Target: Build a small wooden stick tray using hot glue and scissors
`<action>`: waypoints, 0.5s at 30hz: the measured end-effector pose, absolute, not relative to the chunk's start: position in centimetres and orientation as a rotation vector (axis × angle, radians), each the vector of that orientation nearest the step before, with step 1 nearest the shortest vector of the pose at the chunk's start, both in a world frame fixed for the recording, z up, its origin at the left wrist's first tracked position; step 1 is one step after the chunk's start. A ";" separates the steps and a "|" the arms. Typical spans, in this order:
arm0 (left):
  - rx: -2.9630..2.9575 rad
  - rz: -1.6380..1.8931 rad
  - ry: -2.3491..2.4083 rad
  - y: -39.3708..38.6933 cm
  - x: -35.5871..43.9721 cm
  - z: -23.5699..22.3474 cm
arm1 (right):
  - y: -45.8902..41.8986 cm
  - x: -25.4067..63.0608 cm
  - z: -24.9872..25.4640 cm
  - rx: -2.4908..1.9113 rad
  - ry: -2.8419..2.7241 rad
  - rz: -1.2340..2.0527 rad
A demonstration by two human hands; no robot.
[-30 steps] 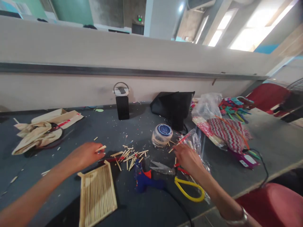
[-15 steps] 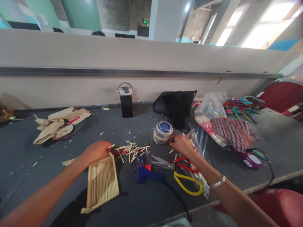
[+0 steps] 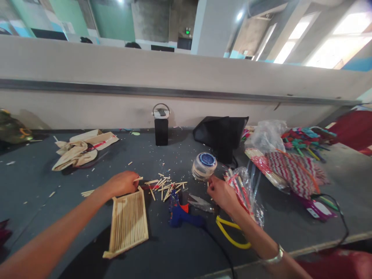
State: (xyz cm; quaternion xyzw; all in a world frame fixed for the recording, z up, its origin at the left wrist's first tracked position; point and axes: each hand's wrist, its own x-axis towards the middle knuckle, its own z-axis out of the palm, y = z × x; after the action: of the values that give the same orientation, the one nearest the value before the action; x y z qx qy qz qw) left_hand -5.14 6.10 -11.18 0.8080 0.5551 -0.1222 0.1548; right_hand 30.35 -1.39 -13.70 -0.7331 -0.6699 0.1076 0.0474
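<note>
My left hand [image 3: 124, 183] is closed on a short wooden stick [image 3: 139, 178], just above the far corner of a small frame of thin sticks [image 3: 129, 221]. A loose pile of cut sticks [image 3: 165, 186] lies to its right. My right hand [image 3: 223, 194] has its fingers pinched together beside a clear jar with a blue lid [image 3: 204, 166]. Whatever those fingers hold, if anything, is too small to make out. Below that hand lie scissors [image 3: 201, 202], whose red handles are hidden by my hand and forearm. A blue glue gun [image 3: 181, 215] rests between the frame and the scissors.
A yellow loop [image 3: 232, 234] and a plastic bag of sticks [image 3: 247, 190] lie by my right forearm. Farther back stand a black-and-white bottle [image 3: 161, 128] and a black object [image 3: 221, 135]. Beige cloth [image 3: 77, 155] lies left; a zigzag-patterned cloth [image 3: 290, 168] lies right.
My left hand moved right to the frame's far corner, keeping its stick. My right hand went from the bag of sticks to the jar, then came slightly nearer, over the scissor handles. The view shifted left.
</note>
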 end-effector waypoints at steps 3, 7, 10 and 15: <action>2.304 -0.354 1.566 6.0 -5.3 -11.1 | -2.1 29.3 -14.4 -2.157 -2.010 0.340; 2.297 -0.356 1.572 6.2 -5.7 -11.3 | -1.6 27.3 -14.7 -1.968 -2.047 0.431; 2.314 -0.339 1.608 6.6 -6.3 -11.5 | -0.5 26.1 -14.0 -1.802 -2.110 0.508; 2.290 -0.302 1.747 7.0 -8.2 -11.5 | -1.8 26.0 -11.9 -1.590 -2.236 0.542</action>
State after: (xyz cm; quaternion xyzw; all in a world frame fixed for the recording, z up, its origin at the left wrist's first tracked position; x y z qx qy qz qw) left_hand -8.19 6.98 -11.48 0.7848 0.5987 -0.1035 0.1226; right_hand 26.00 -1.82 -11.93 -0.5602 -0.7876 0.1909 0.1715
